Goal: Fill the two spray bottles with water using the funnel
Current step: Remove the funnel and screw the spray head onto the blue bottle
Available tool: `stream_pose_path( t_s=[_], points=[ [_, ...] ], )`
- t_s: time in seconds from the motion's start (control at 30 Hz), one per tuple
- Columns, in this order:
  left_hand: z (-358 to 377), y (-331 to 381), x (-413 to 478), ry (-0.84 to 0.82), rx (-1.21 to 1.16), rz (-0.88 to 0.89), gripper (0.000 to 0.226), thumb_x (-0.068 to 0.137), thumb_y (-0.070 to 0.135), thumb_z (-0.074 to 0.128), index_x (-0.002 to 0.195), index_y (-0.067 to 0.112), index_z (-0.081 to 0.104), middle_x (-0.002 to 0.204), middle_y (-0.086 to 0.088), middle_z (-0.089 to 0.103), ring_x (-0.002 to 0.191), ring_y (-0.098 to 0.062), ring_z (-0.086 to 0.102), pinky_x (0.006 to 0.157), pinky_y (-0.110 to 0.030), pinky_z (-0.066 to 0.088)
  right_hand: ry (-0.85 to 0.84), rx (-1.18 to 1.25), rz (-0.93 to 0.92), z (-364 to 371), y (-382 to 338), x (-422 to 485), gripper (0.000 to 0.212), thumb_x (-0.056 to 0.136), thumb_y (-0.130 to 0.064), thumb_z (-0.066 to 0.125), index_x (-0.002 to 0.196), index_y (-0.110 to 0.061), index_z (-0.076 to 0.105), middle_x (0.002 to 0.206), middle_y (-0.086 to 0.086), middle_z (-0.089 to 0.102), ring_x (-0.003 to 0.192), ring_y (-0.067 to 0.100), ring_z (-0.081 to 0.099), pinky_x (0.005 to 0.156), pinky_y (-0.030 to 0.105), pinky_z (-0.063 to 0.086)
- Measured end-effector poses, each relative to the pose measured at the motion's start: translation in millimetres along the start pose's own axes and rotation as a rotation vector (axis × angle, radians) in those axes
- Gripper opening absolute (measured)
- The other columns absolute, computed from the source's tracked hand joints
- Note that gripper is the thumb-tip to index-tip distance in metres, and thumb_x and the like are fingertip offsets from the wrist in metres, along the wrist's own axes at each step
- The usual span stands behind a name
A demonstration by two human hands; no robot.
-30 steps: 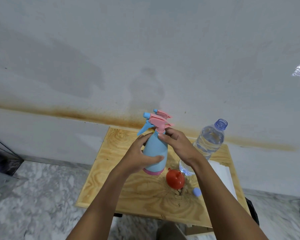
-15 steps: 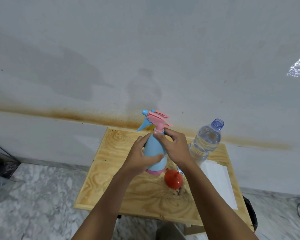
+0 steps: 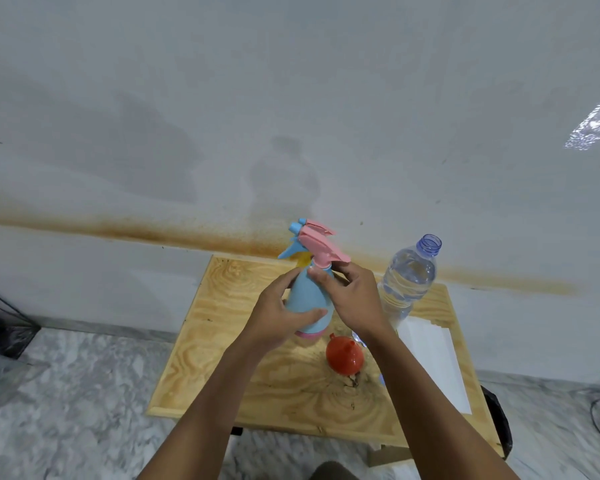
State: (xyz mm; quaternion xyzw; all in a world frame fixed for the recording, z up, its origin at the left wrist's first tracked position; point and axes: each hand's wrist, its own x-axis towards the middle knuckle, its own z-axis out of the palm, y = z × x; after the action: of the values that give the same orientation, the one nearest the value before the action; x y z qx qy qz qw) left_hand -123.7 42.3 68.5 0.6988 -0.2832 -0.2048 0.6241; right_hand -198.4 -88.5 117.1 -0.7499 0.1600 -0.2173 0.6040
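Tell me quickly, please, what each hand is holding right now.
Left hand: closed, gripping the blue spray bottle by its body.
Right hand: closed, pinching the bottle's neck under the pink spray head.

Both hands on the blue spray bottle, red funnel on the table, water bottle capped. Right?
Head view: the water bottle is uncapped, mouth open. The left hand and right hand hold the blue spray bottle; red funnel lies on the table.

head cam | wide-angle, one view | faces forward and down | near left hand (image 3: 274, 322) and right hand (image 3: 355, 303) | table (image 3: 219, 344) below, wall (image 3: 291, 98) ahead
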Motion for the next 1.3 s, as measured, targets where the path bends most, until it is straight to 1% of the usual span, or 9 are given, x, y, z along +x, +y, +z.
stream_pose_path(
  t_s=[0.27, 0.4, 0.5, 0.63, 0.77, 0.9, 1.1, 1.2, 1.3],
  points=[
    [8.9, 9.2, -0.3, -0.14, -0.078, -0.092, 0.065, 0.073, 0.013, 0.088, 0.131, 0.031, 0.063, 0.122, 0.005, 0.068, 0.111, -0.009, 0.065, 0.078, -0.027, 0.058, -0.256, -0.055, -0.054, -25.9, -15.5, 15.3, 0.038, 0.086, -0.028, 0.072, 0.121, -0.037, 0.059, 0.104, -0.011, 0.069, 0.093, 0.001, 0.066, 0.08, 0.023, 0.054],
    [17.2, 11.0, -3.9, -0.204, -0.079, -0.141, 0.061, 0.07, 0.023, 0.09, 0.125, 0.027, 0.066, 0.121, 0.003, 0.069, 0.115, -0.015, 0.064, 0.085, -0.035, 0.059, -0.312, -0.046, 0.03, -29.8, -17.8, 19.8, 0.033, 0.086, -0.028, 0.062, 0.118, -0.033, 0.068, 0.1, -0.003, 0.07, 0.086, 0.013, 0.061, 0.079, 0.035, 0.049],
    [22.8, 8.4, -8.9, -0.201, -0.091, -0.149, 0.067, 0.065, 0.031, 0.09, 0.127, 0.027, 0.065, 0.122, 0.003, 0.07, 0.118, -0.015, 0.063, 0.085, -0.035, 0.058, -0.31, -0.034, 0.045, -29.8, -13.1, 17.2, 0.033, 0.084, -0.021, 0.055, 0.104, -0.042, 0.071, 0.084, -0.001, 0.064, 0.073, 0.017, 0.05, 0.068, 0.031, 0.042],
    [14.6, -10.1, -13.8, -0.155, -0.101, -0.233, 0.089, 0.058, 0.04, 0.093, 0.138, 0.027, 0.056, 0.133, 0.011, 0.064, 0.127, -0.004, 0.056, 0.087, -0.028, 0.055, -0.204, -0.028, 0.091, -34.5, -2.0, 13.1, 0.016, 0.073, -0.024, 0.057, 0.083, -0.028, 0.069, 0.076, -0.005, 0.062, 0.071, 0.013, 0.052, 0.066, 0.029, 0.043],
    [-0.8, -37.5, -12.2, -0.034, 0.091, -0.357, 0.078, 0.07, 0.05, 0.086, 0.139, 0.03, 0.055, 0.133, 0.012, 0.061, 0.126, -0.007, 0.055, 0.089, -0.023, 0.05, -0.174, -0.057, 0.183, -37.8, 3.0, 11.1, 0.027, 0.085, 0.002, 0.051, 0.073, -0.017, 0.066, 0.066, -0.019, 0.07, 0.058, 0.001, 0.06, 0.065, 0.017, 0.048],
    [-7.0, -84.0, 0.3, 0.185, 0.392, -0.395, 0.064, 0.082, 0.031, 0.081, 0.137, 0.01, 0.058, 0.131, -0.008, 0.061, 0.123, -0.025, 0.057, 0.093, -0.031, 0.045, -0.25, -0.161, 0.296, -25.3, 21.8, 6.8, 0.034, 0.082, -0.019, 0.051, 0.107, -0.002, 0.067, 0.093, 0.0, 0.073, 0.063, 0.019, 0.066, 0.063, 0.025, 0.055],
    [-16.2, -138.6, 12.0, -0.017, 0.742, -0.485, 0.084, 0.084, 0.054, 0.071, 0.151, 0.014, 0.04, 0.155, -0.01, 0.04, 0.144, -0.028, 0.036, 0.115, -0.038, 0.033, -0.276, -0.366, 0.558, -6.3, 63.5, -3.1, 0.024, 0.097, -0.023, 0.05, 0.111, -0.016, 0.068, 0.103, 0.003, 0.071, 0.077, 0.016, 0.065, 0.056, 0.007, 0.046],
    [-17.2, -158.3, 13.2, -0.089, 0.874, -0.469, 0.094, 0.079, 0.065, 0.067, 0.154, 0.02, 0.034, 0.16, -0.01, 0.03, 0.147, -0.031, 0.027, 0.118, -0.044, 0.029, -0.215, -0.432, 0.724, -0.2, 80.1, -7.2, 0.03, 0.094, -0.034, 0.05, 0.099, -0.012, 0.071, 0.096, 0.008, 0.075, 0.082, 0.022, 0.07, 0.078, 0.028, 0.054],
    [-15.7, -165.1, 10.3, -0.199, 0.941, -0.539, 0.095, 0.079, 0.067, 0.066, 0.156, 0.028, 0.026, 0.165, -0.009, 0.013, 0.15, -0.035, 0.015, 0.12, -0.051, 0.024, -0.204, -0.484, 0.757, 2.3, 96.1, -14.2, 0.033, 0.094, -0.035, 0.047, 0.108, -0.015, 0.069, 0.093, 0.014, 0.074, 0.078, 0.021, 0.065, 0.078, 0.033, 0.05]
  ],
)
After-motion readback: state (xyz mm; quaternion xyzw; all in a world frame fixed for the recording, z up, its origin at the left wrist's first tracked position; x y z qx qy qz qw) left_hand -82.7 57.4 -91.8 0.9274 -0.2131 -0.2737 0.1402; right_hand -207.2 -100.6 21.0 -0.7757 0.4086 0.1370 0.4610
